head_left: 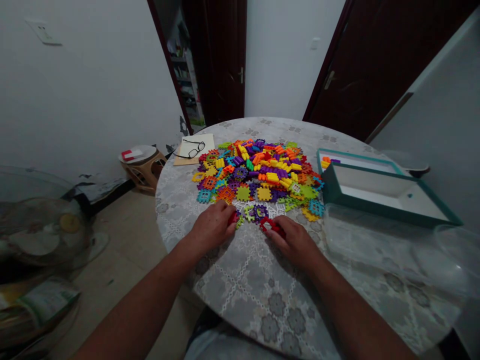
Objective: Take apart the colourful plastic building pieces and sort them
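Observation:
My left hand (214, 224) rests at the near side of the pile, its fingers closed on a small red toy building piece (233, 218) that they partly cover. Opposite it, my right hand (294, 239) grips a red notched building tile (267, 224) with an open middle. Between the two hands lie a purple tile (260, 213) and a light green piece (249, 214). White lattice pieces (278, 209) sit just behind them. A large heap of coloured building pieces (262, 167) spreads beyond my hands, mixing flat notched tiles with chunky ribbed ones.
Black glasses (196, 149) lie on paper (204, 141) at the table's back left. An open teal-edged box (390, 192) and a clear plastic container (360, 235) stand at the right. A wooden stool (148, 172) is beyond the patterned tablecloth (240, 290).

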{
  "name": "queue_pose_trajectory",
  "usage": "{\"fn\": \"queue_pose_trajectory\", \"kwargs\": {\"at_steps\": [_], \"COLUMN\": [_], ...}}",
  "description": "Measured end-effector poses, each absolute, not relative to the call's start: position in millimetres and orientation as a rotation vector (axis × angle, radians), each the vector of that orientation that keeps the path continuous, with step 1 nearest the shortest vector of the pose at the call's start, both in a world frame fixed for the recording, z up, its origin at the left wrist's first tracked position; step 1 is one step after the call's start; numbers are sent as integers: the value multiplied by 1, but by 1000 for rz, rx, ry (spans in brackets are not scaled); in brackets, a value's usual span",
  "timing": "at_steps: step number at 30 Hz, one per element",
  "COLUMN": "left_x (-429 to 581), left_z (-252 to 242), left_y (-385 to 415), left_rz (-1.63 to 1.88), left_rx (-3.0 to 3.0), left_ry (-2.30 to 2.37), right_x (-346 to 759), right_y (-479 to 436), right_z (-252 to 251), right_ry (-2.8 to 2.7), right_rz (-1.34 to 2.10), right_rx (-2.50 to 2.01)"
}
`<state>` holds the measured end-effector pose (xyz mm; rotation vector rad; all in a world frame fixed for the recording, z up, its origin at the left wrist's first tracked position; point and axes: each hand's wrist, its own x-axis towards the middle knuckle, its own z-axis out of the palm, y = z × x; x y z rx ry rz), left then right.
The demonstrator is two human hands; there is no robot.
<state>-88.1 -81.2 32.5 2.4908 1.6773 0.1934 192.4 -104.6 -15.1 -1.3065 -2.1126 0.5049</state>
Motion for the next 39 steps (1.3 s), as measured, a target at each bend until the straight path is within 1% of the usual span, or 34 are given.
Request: {"fn": "queue_pose_trajectory", "kwargs": {"at_steps": [2,5,11,15,19,23,27,32,36,38,39], "left_x": [-84,-85,-89,-77,-60,-48,-48,-52,-50,-51,-52], "left_z": [34,32,29,38,38,28,24,14,-1,-6,-9], "left_y": [-80,-79,-84,-91,-96,-103,-110,-117,-119,-119,-119], "left_rz": [181,262,590,741,711,658,645,621,708,766,783], "left_rx": [2515,2494,2363,2106,1932,1936,1938,2069,2221,2262,2275], "left_ry": [1682,1665,1544,1480,1386,1279,1188,1138,1168,1187,1196], "right_x": [193,194,194,192,187,183,181,177,179,182,183], "right_y": [-104,-104,-103,-105,-107,-109,-111,-114,-115,-111,-108], "right_z": [-16,-17,-17,-12,-6,-4,-7,-9,-6,-7,-9], "right_ry": [-2126,-2131,-2132,-2136,-2140,-2121,-2079,-2037,-2082,-2085,-2082], "right_rz": [525,546,545,554,630,665,640,673,708,642,554], "right_rx": [-1305,-1299,-1152,-1065,-1011,-921,-977,-991,-938,-971,-1010]}}
